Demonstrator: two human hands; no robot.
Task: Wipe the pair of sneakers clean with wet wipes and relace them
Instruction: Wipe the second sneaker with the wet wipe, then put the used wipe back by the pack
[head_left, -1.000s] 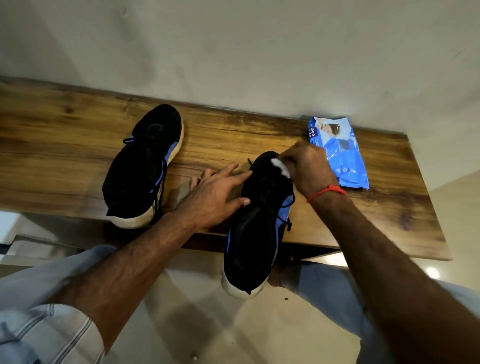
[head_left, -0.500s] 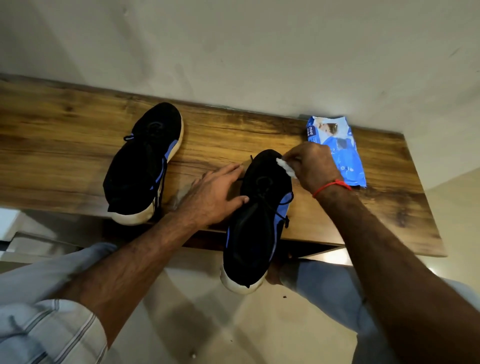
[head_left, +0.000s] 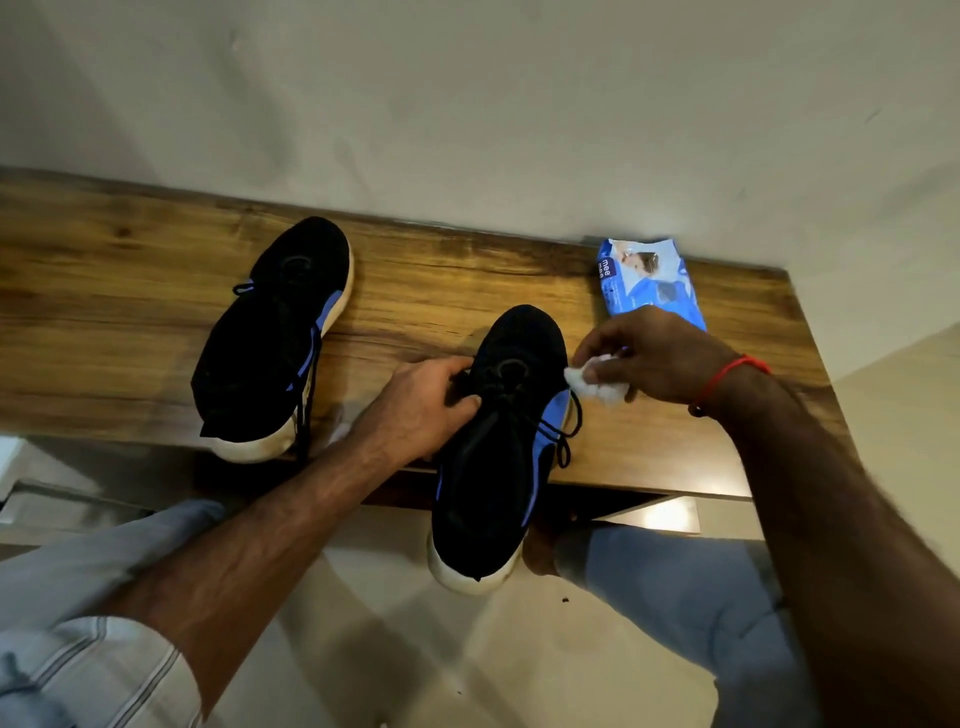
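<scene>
Sneaker (head_left: 498, 441) half off bench (head_left: 130, 312): L hand (head_left: 421, 405) grips its laces, R hand (head_left: 654, 358) pinches crumpled wipe (head_left: 597, 382) by its side; 2nd sneaker (head_left: 275, 338) left.

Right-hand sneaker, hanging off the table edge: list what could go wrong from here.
1. The right-hand sneaker has its heel past the table edge; if the left hand lets go, it may tip off.
2. Its loose laces could snag the wipe in the right hand.
</scene>
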